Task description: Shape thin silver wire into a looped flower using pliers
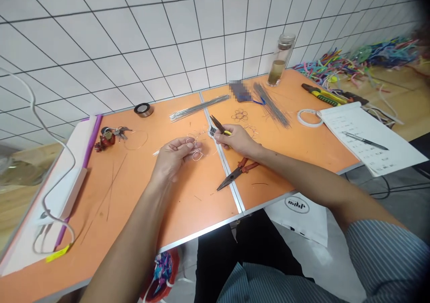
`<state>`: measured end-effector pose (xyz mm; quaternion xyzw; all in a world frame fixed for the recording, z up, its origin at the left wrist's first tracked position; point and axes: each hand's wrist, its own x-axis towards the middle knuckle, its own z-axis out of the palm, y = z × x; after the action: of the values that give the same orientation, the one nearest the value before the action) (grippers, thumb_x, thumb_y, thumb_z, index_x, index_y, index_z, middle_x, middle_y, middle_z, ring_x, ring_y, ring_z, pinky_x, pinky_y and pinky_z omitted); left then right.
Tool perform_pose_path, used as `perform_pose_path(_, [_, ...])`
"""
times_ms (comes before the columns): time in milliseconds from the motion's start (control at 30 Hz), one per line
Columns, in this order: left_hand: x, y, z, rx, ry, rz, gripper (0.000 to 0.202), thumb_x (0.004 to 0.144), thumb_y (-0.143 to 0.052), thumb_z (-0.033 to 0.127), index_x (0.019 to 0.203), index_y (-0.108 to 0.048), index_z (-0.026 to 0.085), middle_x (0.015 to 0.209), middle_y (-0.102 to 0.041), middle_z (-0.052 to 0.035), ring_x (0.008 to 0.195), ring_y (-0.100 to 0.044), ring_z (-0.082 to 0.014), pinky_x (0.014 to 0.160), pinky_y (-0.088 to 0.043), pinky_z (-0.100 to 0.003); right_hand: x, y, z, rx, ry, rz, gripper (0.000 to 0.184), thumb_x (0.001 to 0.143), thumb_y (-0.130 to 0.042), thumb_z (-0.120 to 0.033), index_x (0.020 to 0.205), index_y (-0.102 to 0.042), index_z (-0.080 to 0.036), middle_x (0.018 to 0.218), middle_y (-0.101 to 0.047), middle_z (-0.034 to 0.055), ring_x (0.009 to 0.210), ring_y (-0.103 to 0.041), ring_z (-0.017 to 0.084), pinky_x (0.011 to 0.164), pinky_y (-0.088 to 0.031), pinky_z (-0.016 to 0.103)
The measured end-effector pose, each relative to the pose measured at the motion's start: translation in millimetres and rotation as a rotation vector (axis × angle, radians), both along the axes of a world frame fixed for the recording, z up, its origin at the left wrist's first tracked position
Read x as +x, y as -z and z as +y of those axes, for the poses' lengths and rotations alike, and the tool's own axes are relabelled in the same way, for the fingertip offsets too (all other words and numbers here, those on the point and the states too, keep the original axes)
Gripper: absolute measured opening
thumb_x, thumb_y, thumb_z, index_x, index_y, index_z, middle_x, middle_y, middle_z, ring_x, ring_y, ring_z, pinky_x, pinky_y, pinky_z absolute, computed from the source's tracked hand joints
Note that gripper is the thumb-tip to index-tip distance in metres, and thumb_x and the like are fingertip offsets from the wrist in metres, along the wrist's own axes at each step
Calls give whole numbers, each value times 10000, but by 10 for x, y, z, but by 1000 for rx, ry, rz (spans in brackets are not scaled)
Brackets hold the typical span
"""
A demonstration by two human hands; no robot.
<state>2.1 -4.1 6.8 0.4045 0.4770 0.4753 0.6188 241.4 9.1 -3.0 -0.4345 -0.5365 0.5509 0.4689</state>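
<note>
Pinching a thin silver wire loop (197,156) in our left hand (173,157) — our right hand (237,140) tightly grips black-nosed yellow-handled pliers (217,124), tips pointing up-left, away from us.

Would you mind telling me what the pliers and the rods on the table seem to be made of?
The pliers look like steel, judging by their dark metallic jaws, with red handles, perhaps coated. The rods look like thin metal wire, grey and lightly shiny; the exact alloy cannot be told.
</note>
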Motion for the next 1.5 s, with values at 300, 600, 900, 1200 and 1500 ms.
perform_pose_path(300, [34,19,41,-39,48,-85,305,733,-956,180,978,-790,106,984,-855,-151,814,-814,-192,780,-675,-299,37,-62,-22,49,21,-48,269,812,-880,-367,876,-692,-186,749,-669,-4,614,-548,104,589,-432,246])
perform_pose_path(600, [19,61,81,34,22,-47,501,663,-1045,368,1036,-801,140,1051,-845,-111,881,-775,-166,843,-606,-292,3,-100,-55,0,-8,-105,294,828,-880,-410,852,-684,-192,749,-660,4,615,-550,116,611,-473,268])
perform_pose_path(900, [51,61,31,38,128,-23,442,698,-1014,512,902,-841,160,868,-772,-48,764,-657,-126,771,-537,-266,-39,-162,-149,-4,-58,-251,272,873,-850,-420,895,-704,-191,779,-667,2,656,-592,130,663,-506,282])
perform_pose_path(1200, [39,34,51,47,125,-80,464,751,-963,558,965,-839,166,926,-777,-71,864,-701,-173,810,-551,-297,-12,-208,-182,-21,-75,-262,189,879,-830,-345,903,-735,-183,787,-681,15,660,-591,131,656,-508,279])
perform_pose_path(1500, [39,31,39,21,159,-101,405,738,-983,475,903,-792,158,858,-759,-48,733,-679,-134,728,-549,-265,-8,-205,-193,-39,-120,-223,214,864,-891,-342,868,-736,-194,778,-676,20,664,-585,137,645,-500,287])
